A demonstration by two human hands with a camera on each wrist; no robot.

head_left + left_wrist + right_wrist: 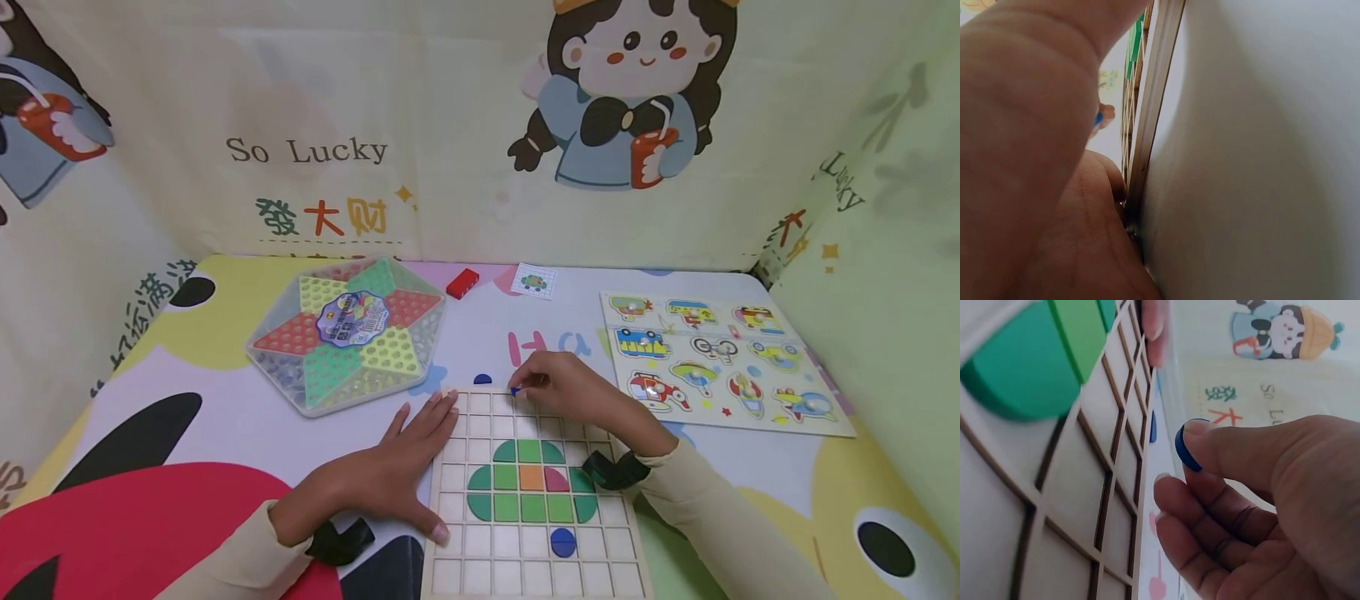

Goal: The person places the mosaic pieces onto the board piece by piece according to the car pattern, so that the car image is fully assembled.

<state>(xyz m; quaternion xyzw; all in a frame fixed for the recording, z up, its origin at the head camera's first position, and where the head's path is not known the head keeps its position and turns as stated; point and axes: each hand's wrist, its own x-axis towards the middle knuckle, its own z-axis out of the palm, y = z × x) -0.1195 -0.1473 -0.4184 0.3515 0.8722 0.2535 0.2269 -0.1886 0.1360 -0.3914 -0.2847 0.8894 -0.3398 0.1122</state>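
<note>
A wooden grid board (465, 546) lies on the table, with green, orange and pink pieces set in its middle cells as a rounded pattern. Two blue half-round pieces form a circle (563, 542) in a lower cell. Over the board's far edge my right hand (558, 387) pinches a blue half-round piece (1189, 447) between thumb and index finger. My left hand (390, 467) rests with spread, straight fingers along the board's left edge. Just past the far edge lies another blue half-round piece (482, 379).
A hexagonal Chinese checkers box (277, 379) lies at the back left. Behind the board are a red block (462, 283) and a small pattern card (534, 282). To the right lies a vehicle knob puzzle (720, 400). A printed cloth wall (450, 108) stands behind the table.
</note>
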